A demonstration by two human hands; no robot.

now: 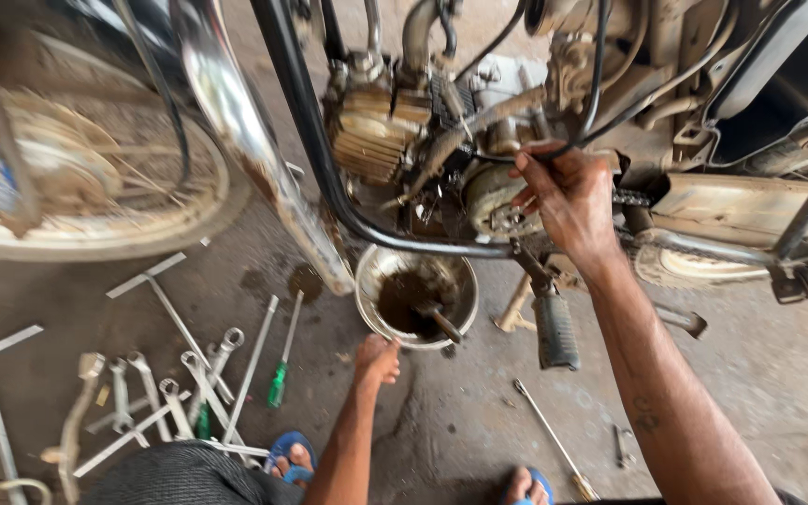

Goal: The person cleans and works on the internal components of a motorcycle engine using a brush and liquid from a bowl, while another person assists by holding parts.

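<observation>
Reaching hands: both are stretching from the near edge toward the underside of a motorcycle.
Right hand (568, 201): it is gripping up at the engine's lower side, fingers curled and pressing around a black cable (595, 89) where it is passing the round side cover (490, 194); the thumb is lying along the cable.
Left hand (378, 359): it is resting at the near rim of the metal bowl (369, 281), fingers folded loosely; whether it is pinching the rim I cannot tell.
Metal bowl: it is sitting on the concrete floor (460, 411) directly under the engine (395, 122), holding dark oil, with a small dark part (440, 320) leaning inside it.
Frame tube (315, 140): a black tube is curving down from the far side and running right under the engine, just above the bowl.
Footpeg (555, 329): a ribbed rubber peg is hanging down just right of the bowl, below the right wrist.
Front wheel (77, 187): it is filling the far left, muddy, with a chrome fender (236, 122) sloping beside it.
Tools, near left: several ring spanners (184, 383), two T-handle wrenches (156, 285) and a green-handled screwdriver (280, 374) are lying scattered on the floor.
Tools, near right: a long thin screwdriver (554, 440) is lying alone, well apart from the others.
Feet: blue sandals (292, 454) are showing at the near edge.
</observation>
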